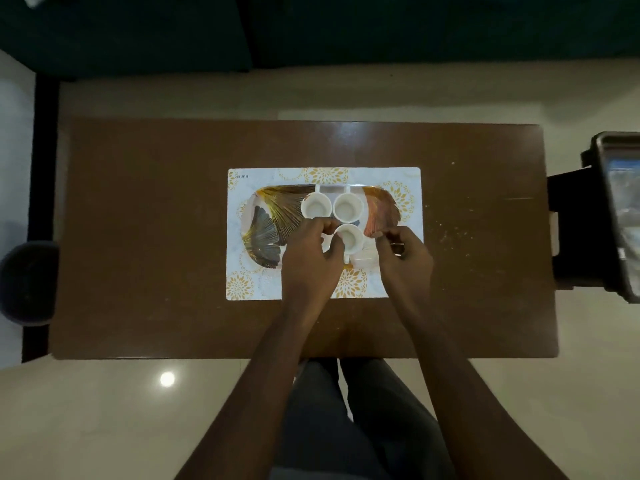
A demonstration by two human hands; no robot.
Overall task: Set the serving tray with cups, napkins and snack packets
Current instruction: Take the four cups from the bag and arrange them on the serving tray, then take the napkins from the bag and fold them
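On the brown table (138,237): a white placemat (412,174) with gold flower prints lay at the middle, long side toward the person.
Serving tray (273,216): sat on the placemat, printed with fanned leaves in grey, gold and orange; its near edge was hidden by the hands.
Far cups: a far-left cup (316,206) and a far-right cup (348,206), both white, stood upright on the tray's far side, just beside each other, handles pointing away from the person.
Near cup (350,239): white and upright on the tray, just in front of the far-right cup, between the two hands, its handle pointing toward the person.
Left hand (310,252): fingers curled, thumb and fingertips closed on the near cup's left rim.
Right hand (407,259): fingers curled inward over the tray's right part, a little apart from the near cup – whether they held anything could not be told.
Pale object (363,260): lay just right of the near cup's handle, against the right hand; too blurred to name.
Crumbs (450,233): pale specks were scattered on the table right of the placemat.
Right edge: a dark framed device (620,216) stood tilted beyond the table.
Left edge: a dark round object (27,282) sat beside the table.
Below – the person's legs (346,427) in dark trousers showed over a pale glossy floor (104,410).
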